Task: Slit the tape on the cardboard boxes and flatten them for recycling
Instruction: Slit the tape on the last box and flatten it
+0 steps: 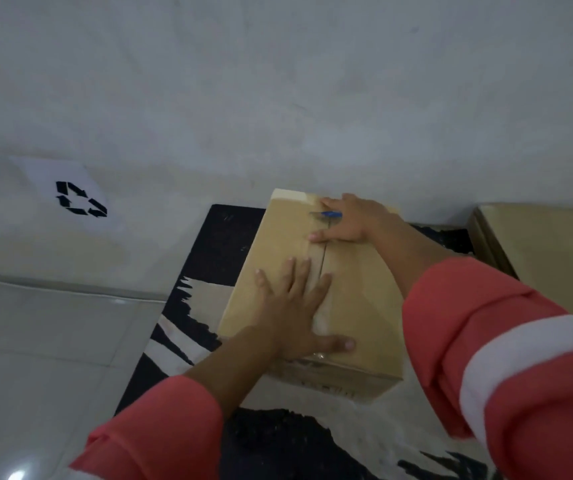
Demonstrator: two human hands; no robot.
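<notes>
A closed brown cardboard box stands on a black-and-white rug. A taped seam runs down the middle of its top. My left hand lies flat on the near half of the top, fingers spread across the seam. At the far end of the seam is my right hand, holding a blue-handled cutter. The cutter sticks out between the forefinger and thumb, with its tip on the tape. The other fingers of that hand are hidden.
A second cardboard box stands at the right, close to the first. The rug reaches the grey wall. A white sheet with a recycling symbol hangs on the wall at left. Pale floor tiles lie left of the rug.
</notes>
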